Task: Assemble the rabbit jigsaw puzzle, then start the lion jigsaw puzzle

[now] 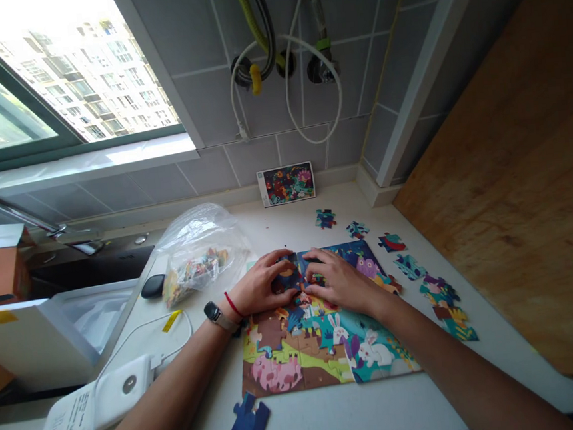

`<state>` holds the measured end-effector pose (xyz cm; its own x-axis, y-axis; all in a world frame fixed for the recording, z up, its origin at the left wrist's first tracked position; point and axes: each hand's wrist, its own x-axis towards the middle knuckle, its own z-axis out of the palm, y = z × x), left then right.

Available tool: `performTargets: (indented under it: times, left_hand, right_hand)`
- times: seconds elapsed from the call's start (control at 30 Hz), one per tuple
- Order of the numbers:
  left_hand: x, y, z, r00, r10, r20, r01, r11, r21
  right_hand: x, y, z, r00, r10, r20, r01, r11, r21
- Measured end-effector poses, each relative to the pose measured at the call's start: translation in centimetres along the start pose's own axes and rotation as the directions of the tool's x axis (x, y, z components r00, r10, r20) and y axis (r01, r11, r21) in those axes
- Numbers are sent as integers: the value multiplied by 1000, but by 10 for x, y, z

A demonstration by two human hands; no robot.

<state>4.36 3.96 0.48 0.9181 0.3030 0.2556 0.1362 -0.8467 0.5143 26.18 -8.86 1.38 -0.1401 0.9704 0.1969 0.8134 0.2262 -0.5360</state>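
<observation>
A colourful jigsaw puzzle point(324, 359), largely joined, lies flat on the white counter, with pink pigs and white rabbits along its near side. My left hand point(265, 284), wearing a watch and a red string, has thumb and fingers bent around a dark puzzle piece point(286, 280) at the far left part of the picture. Close beside it, my right hand point(339, 278) curls its fingertips and thumb onto the dark blue pieces at the far edge; its fingers partly hide what they grip. A loose dark blue puzzle piece point(250, 424) lies near the front.
Several loose pieces point(410, 267) lie to the right. A picture card point(286, 184) leans against the wall. Leftward are a clear plastic bag point(204, 249), a black mouse-like object point(153, 286), a white power bank point(95, 406) with cable, and a sink point(95, 265). A wooden panel point(509, 189) bounds the right.
</observation>
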Motion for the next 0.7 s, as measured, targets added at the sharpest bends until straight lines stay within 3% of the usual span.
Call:
performTargets:
  times: [0.7]
  left_hand:
    - [0,0,4,1000,25,-14,-24,998,66]
  right_hand:
    - [1,1,0,998,50,23,-52,995,89]
